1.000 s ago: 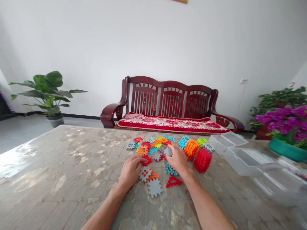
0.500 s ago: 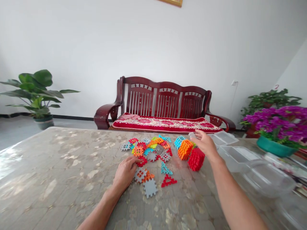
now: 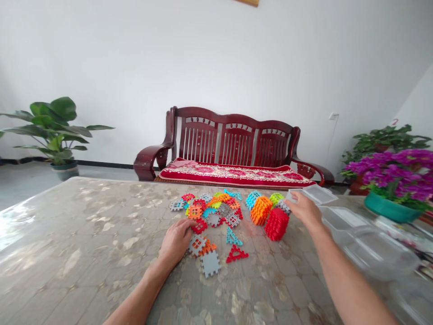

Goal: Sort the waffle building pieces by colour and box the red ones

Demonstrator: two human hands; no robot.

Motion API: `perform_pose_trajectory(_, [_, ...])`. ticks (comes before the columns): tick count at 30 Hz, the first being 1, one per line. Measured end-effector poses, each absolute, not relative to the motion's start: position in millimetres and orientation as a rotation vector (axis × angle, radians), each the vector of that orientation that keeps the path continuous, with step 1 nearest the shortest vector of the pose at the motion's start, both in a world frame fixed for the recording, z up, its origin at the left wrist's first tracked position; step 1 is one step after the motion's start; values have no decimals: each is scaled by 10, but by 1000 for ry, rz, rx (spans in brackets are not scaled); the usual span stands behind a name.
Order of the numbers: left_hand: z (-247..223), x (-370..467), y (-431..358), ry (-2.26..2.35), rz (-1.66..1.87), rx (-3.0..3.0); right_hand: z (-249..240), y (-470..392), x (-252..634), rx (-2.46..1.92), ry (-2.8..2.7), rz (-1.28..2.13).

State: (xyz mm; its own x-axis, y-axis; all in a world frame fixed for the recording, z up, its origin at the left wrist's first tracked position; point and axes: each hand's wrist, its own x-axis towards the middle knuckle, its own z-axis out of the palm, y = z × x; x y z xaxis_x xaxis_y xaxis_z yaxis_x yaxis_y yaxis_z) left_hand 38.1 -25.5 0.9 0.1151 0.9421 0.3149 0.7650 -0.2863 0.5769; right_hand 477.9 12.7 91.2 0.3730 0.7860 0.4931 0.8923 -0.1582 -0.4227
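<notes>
My left hand [image 3: 176, 239] rests on the table, its fingers loosely bent and the fingertips at the edge of a red notched tile [image 3: 199, 226]. Just in front of it lie a grey window tile [image 3: 197, 245], an orange tile [image 3: 209, 246] and a plain grey square tile [image 3: 210, 263]. My right hand [image 3: 305, 211] is beside a small grey stack of tiles [image 3: 283, 206], thumb and forefinger apart, with no tile visible between them. Close by stand a red stack [image 3: 276, 224], an orange stack [image 3: 261, 210], a blue stack [image 3: 253, 199] and a green stack [image 3: 276, 197].
A mixed heap of tiles [image 3: 214, 207] spreads over the middle. Blue [image 3: 232, 236] and red triangle tiles [image 3: 236, 254] lie nearer. Clear plastic containers [image 3: 341, 219] and a teal pot of purple flowers [image 3: 385, 208] stand right. A wooden bench [image 3: 233, 144] is behind the table.
My right hand has moved right, away from above the green stack; the grey tile at its fingertips is gone from them. The green and grey stacks now show. My left hand stays put.
</notes>
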Motion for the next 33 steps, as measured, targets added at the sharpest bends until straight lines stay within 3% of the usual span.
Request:
perform_pose_trajectory(5, [11,392,-257,1681,918,2117,969,-139,3975,-1571,-1551,-17])
perform_pose_trajectory(12, [8,386,-282,1667,961,2055,322,-239,2915,-1427,-2073,27])
perform_pose_trajectory(17, [-27,370,-271,1701,1087,1893,47,-197,2875,-1527,-2044,-14])
perform_pose_trajectory(26, [82,304,-314,1914,1303,1570,51,-264,2959,-1334,-1943,29])
perform_pose_trajectory(33, [375,384,-37,1902,1154,1948,8,-193,2985,-1274,-1847,-33])
